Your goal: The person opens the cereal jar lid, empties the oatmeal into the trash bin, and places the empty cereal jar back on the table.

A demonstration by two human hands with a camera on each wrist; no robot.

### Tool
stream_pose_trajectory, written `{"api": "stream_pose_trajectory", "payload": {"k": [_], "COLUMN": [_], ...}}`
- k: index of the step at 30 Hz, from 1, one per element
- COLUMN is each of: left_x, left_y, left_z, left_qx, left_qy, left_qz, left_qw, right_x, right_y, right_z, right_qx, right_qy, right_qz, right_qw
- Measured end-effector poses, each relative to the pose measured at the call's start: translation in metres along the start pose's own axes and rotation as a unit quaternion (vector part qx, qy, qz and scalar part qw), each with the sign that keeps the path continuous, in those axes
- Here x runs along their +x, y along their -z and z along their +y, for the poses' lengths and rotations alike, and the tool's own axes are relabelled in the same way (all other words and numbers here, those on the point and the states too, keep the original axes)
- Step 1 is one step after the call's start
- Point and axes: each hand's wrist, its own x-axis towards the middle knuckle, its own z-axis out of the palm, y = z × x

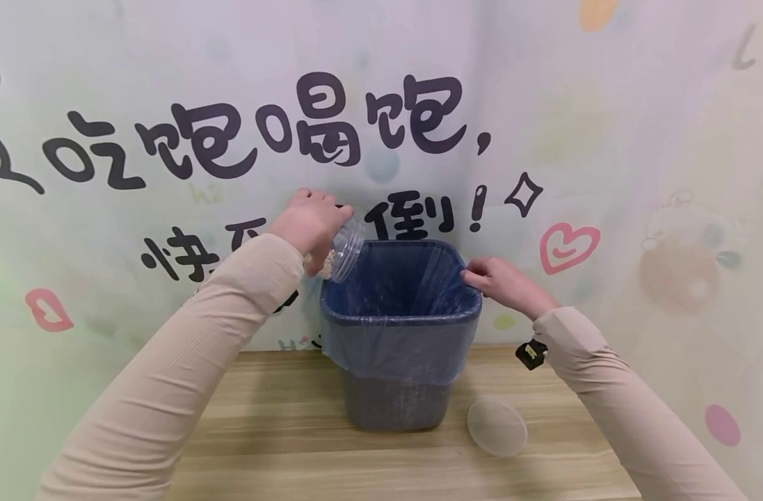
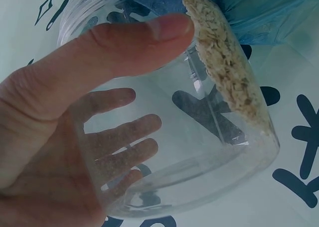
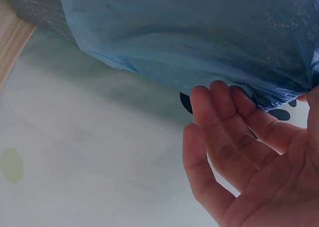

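My left hand (image 1: pixel 311 224) grips a clear plastic jar (image 2: pixel 164 107) around its side, thumb on the near face and fingers behind it. The jar is tilted, its mouth toward the bin's left rim. Pale, flaky bits like oats (image 2: pixel 227 62) lie along its lower wall. A dark blue bin (image 1: pixel 400 403) stands upright, lined with a thin translucent bag (image 1: pixel 394 348) folded over the rim. At the rim's right side, my right hand (image 1: pixel 503 282) holds the edge between thumb and forefinger; the other fingers (image 3: pixel 204 107) are loosely bent beside the bag.
A round translucent lid (image 1: pixel 497 427) lies on the wooden table (image 1: pixel 268 417) to the right of the bin. Behind the bin hangs a pale backdrop (image 1: pixel 544 104) with large dark characters and coloured shapes.
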Motion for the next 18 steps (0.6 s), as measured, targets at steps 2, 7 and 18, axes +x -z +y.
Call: {"api": "stream_pose_trajectory", "payload": {"k": [2,7,18], "left_x": [0.0001,0.0009,0.0006], "left_y": [0.0002,0.0000,-0.0014], "left_z": [0.0002,0.0008,0.0010], "left_qx": [0.002,0.005,0.006], "left_qy": [0.000,0.000,0.003], "left_qz": [-0.001,0.000,0.007], "left_qw": [1.0000,1.0000,1.0000], "right_x": [-0.0001,-0.0007,-0.0001], "right_y": [0.0000,-0.0004,-0.0010], "right_z": [0.0000,-0.0003,0.0009], "right_qx": [0.002,0.005,-0.004], "right_qy": [0.001,0.003,0.012], "right_qz": [0.000,0.000,0.008], "right_qw": [1.0000,1.0000,0.9999]}}
